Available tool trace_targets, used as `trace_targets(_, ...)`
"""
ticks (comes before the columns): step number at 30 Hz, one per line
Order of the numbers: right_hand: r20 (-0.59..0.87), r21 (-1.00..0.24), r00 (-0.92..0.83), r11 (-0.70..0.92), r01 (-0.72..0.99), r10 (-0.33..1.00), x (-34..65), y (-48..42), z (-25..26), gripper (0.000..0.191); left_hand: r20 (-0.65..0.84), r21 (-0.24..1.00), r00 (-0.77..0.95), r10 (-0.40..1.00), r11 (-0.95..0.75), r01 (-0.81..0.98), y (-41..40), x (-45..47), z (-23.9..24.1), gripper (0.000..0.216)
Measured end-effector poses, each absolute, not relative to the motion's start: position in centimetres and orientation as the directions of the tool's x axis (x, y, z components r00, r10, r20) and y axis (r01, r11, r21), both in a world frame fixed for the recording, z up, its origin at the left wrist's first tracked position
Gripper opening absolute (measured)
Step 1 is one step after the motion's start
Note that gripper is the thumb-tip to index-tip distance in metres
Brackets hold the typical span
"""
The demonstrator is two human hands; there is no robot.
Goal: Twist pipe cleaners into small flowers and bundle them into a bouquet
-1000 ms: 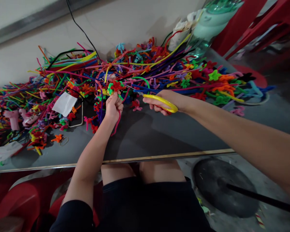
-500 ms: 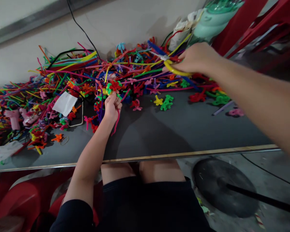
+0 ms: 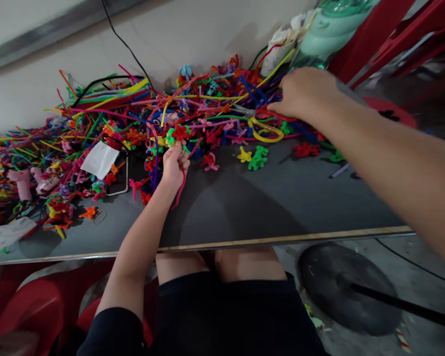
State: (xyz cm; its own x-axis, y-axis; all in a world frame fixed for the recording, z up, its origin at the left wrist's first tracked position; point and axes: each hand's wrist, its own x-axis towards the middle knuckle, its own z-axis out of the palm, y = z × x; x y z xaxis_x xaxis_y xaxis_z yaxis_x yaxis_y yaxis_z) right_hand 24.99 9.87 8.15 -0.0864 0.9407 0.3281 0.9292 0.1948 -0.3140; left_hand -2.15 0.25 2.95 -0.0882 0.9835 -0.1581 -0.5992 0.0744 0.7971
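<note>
My left hand (image 3: pixel 175 165) is closed in a pinch around the stems of pipe-cleaner flowers (image 3: pixel 180 132), red and green with some yellow. A loose magenta pipe cleaner (image 3: pixel 180 190) hangs below that hand. At the right, my right hand (image 3: pixel 306 94) reaches over the pile of pipe cleaners, its thumb apart from the curled fingers. I see nothing held in it, though its underside is hidden. Yellow-handled scissors (image 3: pixel 269 140) lie on the pile, left of and below the right hand. A yellow flower (image 3: pixel 244 155) and a green flower (image 3: pixel 258 158) rest on the table between the hands.
A heap of coloured pipe cleaners (image 3: pixel 96 116) runs along the wall. On the grey table (image 3: pixel 222 212) are a phone (image 3: pixel 123 185), white paper (image 3: pixel 100 159) and pink objects (image 3: pixel 20 183). A pale green container (image 3: pixel 321 34) and red chairs (image 3: pixel 374 39) stand at the right.
My right hand has let go of the scissors, which now lie on the pile, and has moved slightly right. My left hand keeps its hold on the flowers almost unmoved.
</note>
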Motion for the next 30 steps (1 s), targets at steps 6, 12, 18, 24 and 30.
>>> trace_targets(6,0.044,-0.793,-0.221,0.169,0.586,0.974,16.9,2.5,6.7,0.029,-0.168,0.781,-0.086,0.982,0.080,-0.619,-0.4,-1.7,3.4,0.027)
trace_targets(12,-0.072,-0.990,-0.177,-0.092,-0.108,0.982,10.6,0.5,3.1,0.041,-0.132,0.795,-0.052,0.990,0.075,-0.602,-0.9,-1.3,3.2,0.028)
trace_targets(18,0.088,-0.994,0.005,0.087,0.067,0.996,13.3,0.8,8.1,0.052,-0.113,0.778,-0.089,0.990,0.033,-0.627,-0.2,-0.9,2.6,0.023)
trace_targets(24,0.094,-0.923,-0.430,0.241,0.301,0.898,16.8,0.3,9.8,0.029,-0.168,0.781,-0.080,0.983,0.083,-0.620,0.0,-0.8,2.2,0.019)
trace_targets(30,0.173,-0.858,-0.438,0.353,0.373,0.882,15.5,0.5,5.3,0.020,-0.226,0.850,-0.063,0.972,0.165,-0.499,0.0,-0.9,2.0,0.020)
